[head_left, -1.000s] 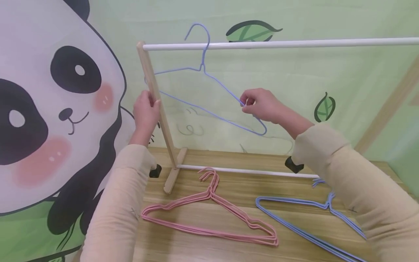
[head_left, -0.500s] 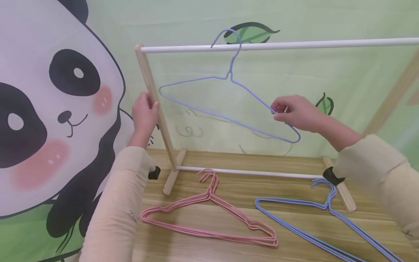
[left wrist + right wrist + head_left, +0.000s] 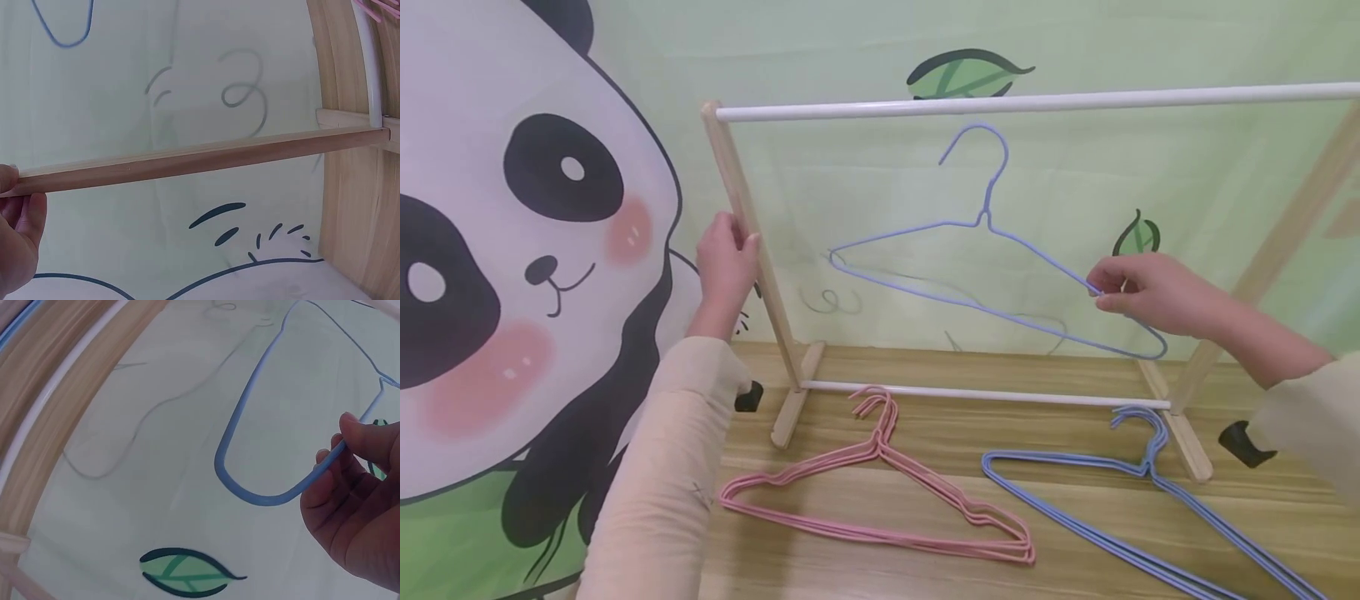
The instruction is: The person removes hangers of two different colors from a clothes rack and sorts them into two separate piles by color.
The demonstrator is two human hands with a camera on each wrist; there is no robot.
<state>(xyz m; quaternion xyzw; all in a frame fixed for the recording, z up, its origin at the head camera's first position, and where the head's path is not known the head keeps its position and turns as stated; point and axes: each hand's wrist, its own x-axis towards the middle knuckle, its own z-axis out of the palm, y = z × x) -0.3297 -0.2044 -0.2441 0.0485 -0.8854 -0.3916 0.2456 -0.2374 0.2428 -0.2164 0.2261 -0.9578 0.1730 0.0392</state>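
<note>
A blue clothes hanger [image 3: 985, 218] hangs in the air, its hook below the white top bar [image 3: 880, 108] of a small clothes rack and apart from it. My right hand [image 3: 1157, 292] pinches the hanger's right arm between thumb and fingers; the right wrist view shows the same pinch on the blue hanger [image 3: 250, 499] near its rounded corner. My left hand [image 3: 726, 258] grips the rack's left wooden post [image 3: 741, 183] about midway up. In the left wrist view, thumb and fingers lie on either side of the wooden post [image 3: 200, 156].
Several pink hangers [image 3: 880, 450] lie stacked on the wooden table [image 3: 850, 575] in front of the rack. Beside them on the right lies a stack of blue hangers [image 3: 1150, 471]. A white lower bar [image 3: 985, 395] joins the rack's feet. Behind stands a green backdrop with a printed panda [image 3: 565, 275].
My right hand has carried the blue hanger right and down, so its hook has gone from above the top bar to below it. The left hand stays on the post.
</note>
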